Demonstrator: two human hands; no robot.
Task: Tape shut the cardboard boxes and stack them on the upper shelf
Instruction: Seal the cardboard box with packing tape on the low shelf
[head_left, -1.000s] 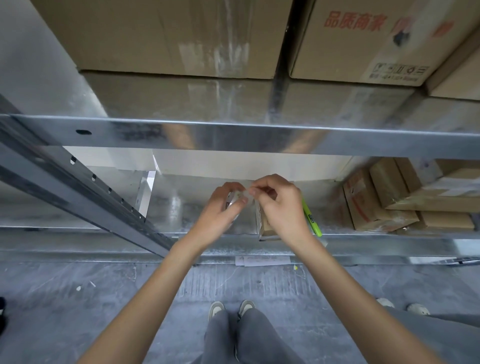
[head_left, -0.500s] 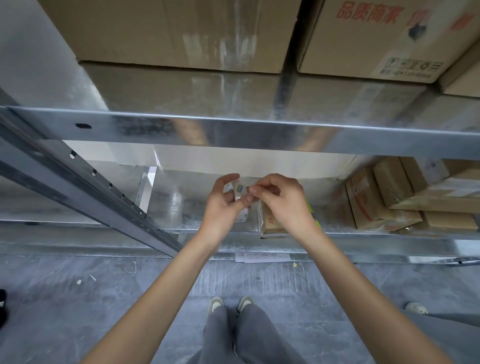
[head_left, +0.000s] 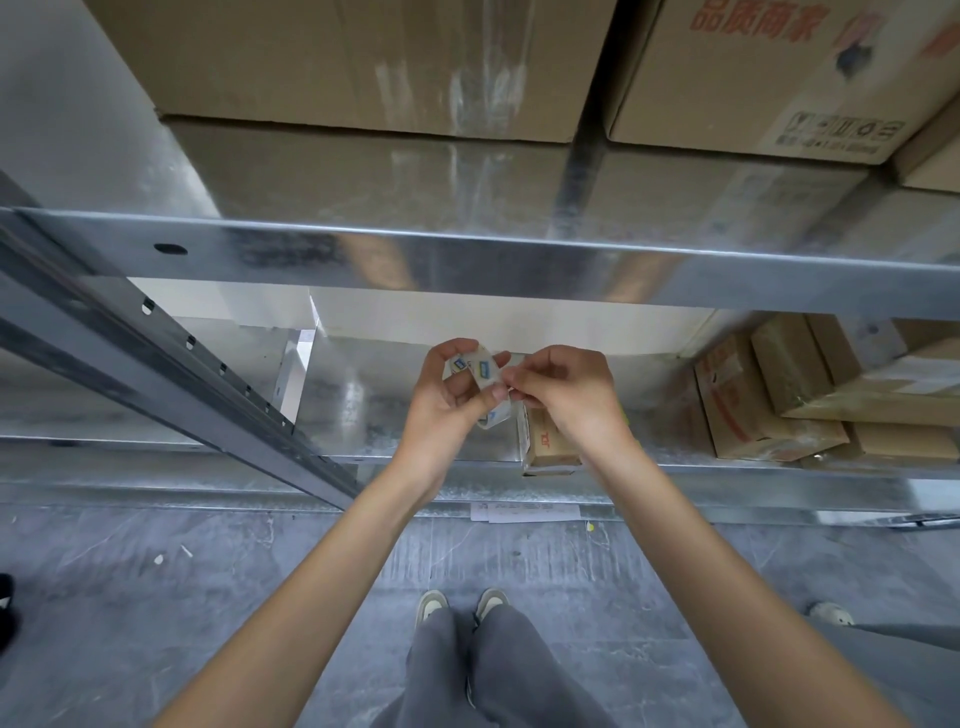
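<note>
My left hand (head_left: 445, 402) grips a clear tape roll (head_left: 480, 375) with small blue labels, held in front of the lower shelf. My right hand (head_left: 563, 387) pinches at the roll's edge with thumb and fingertips. A small cardboard box (head_left: 549, 444) stands on the lower shelf (head_left: 363, 415) just below my right hand, partly hidden by it. Two large cardboard boxes sit on the upper shelf (head_left: 467, 260): one plain taped box (head_left: 363, 57) at left, one with red print (head_left: 769, 73) at right.
Several flat cardboard boxes (head_left: 810, 395) are piled at the right end of the lower shelf. A slanted metal upright (head_left: 171, 358) crosses at left. White paper (head_left: 524, 512) lies on the grey floor by the shelf. Another person's shoe (head_left: 831, 614) shows at right.
Both hands rose slightly and turned the tape roll, so more of the roll and its blue labels show. The green marker beside my right hand is now hidden.
</note>
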